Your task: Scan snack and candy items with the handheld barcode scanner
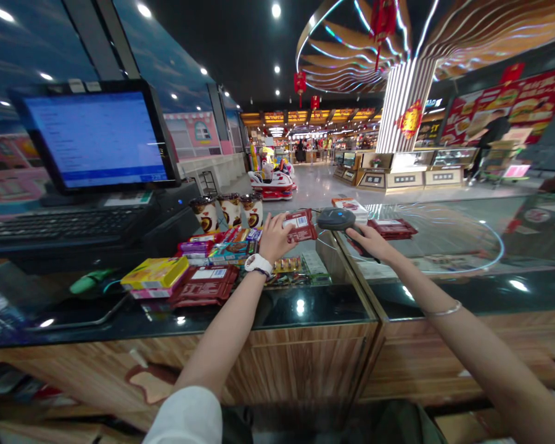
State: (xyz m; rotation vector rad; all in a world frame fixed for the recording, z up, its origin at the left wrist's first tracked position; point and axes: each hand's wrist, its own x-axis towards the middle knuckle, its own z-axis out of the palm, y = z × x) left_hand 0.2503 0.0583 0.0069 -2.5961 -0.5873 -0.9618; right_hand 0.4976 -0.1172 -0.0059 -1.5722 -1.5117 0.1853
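Note:
My left hand (275, 237) grips a small dark red snack packet (301, 226) whose white barcode label faces up. In my right hand (370, 242) is a black barcode scanner (335, 218), its head pointing left and close beside the packet. Below my left wrist, larger red packets (206, 285) lie next to yellow and pink boxes (157, 274). Colourful snack packs (231, 245) are heaped just left of my left hand. Past the scanner, more red packets (391, 229) rest on the glass counter, near a white and orange box (350, 208).
On the left stand a lit monitor (102, 137) and a black keyboard (60, 222). Several patterned cups with dark lids (230, 211) line the counter's back. A green object (91, 281) lies on a dark tray. A seam divides the glass-topped counter (300, 308).

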